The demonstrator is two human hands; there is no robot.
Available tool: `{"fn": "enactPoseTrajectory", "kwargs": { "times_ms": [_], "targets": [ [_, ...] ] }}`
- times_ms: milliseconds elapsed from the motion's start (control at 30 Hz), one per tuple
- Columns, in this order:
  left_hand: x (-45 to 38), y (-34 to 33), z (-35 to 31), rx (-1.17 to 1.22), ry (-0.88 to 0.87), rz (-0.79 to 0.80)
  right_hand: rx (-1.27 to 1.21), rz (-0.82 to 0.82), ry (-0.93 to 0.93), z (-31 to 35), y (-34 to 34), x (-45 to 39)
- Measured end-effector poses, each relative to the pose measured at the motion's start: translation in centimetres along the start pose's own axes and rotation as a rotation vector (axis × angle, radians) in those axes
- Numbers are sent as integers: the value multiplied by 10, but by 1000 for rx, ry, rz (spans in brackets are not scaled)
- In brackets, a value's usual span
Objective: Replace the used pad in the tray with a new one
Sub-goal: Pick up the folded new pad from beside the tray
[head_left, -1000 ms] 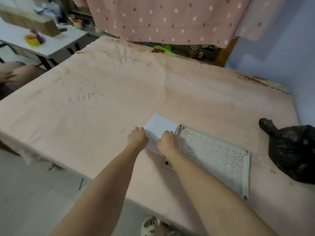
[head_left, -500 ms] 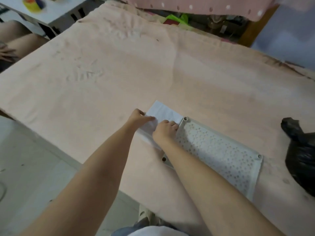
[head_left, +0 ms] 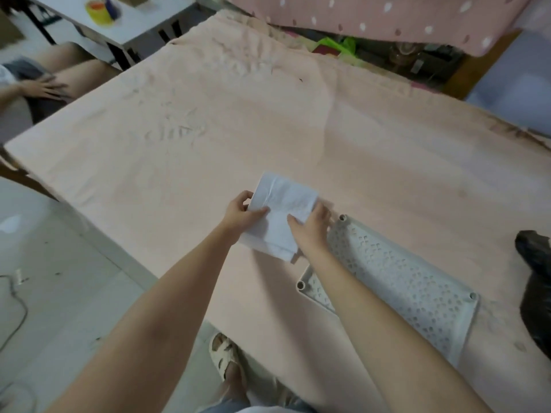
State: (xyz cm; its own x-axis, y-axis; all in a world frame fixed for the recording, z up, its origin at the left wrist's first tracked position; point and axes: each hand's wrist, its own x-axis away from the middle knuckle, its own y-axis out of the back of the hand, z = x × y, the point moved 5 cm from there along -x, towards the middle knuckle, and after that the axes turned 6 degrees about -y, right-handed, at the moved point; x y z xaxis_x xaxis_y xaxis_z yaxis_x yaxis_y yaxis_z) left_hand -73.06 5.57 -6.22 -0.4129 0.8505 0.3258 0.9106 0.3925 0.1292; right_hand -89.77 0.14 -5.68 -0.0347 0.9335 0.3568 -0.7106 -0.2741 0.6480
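A folded white pad is lifted off the pink-covered table, just left of the perforated grey-white tray. My left hand grips the pad's left edge, thumb on top. My right hand grips its right side, thumb across the top and fingers behind. The tray lies flat near the table's front edge, partly crossed by my right forearm. What lies under the tray's perforated top is hidden.
A black plastic bag sits at the right edge of the table. Another person's hand and legs are at the far left. A white side table with a yellow cup stands behind. My sandalled foot is below the table edge.
Both hands have lifted the folded pad off the table and hold it by its sides. The camera has moved closer and tilted further down.
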Motion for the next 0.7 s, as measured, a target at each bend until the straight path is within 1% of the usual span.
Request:
{"fn": "enactPoseTrajectory", "kwargs": {
  "times_ms": [33,67,100,167,200,233,333,500,700],
  "targets": [
    [2,9,2,65,-6,-2,-54,17,-64,0,-5,0],
    [5,19,3,123,-9,-13,-98,63,-130,1,-11,2],
    [8,30,5,161,-10,-29,-192,129,-180,1,-20,4],
    [16,55,7,210,-5,-63,-504,321,-268,9,-42,13],
    [20,68,9,227,-5,-73,-606,420,-287,16,-54,22],
    [25,83,12,236,-3,-81,-631,486,-271,25,-65,30],
    [42,130,21,250,20,-107,-553,513,-197,50,-94,51],
    [71,211,38,256,36,-208,-490,557,-161,87,-149,85],
    [94,276,41,261,23,-301,-467,612,-94,122,-201,116]
  ]
}}
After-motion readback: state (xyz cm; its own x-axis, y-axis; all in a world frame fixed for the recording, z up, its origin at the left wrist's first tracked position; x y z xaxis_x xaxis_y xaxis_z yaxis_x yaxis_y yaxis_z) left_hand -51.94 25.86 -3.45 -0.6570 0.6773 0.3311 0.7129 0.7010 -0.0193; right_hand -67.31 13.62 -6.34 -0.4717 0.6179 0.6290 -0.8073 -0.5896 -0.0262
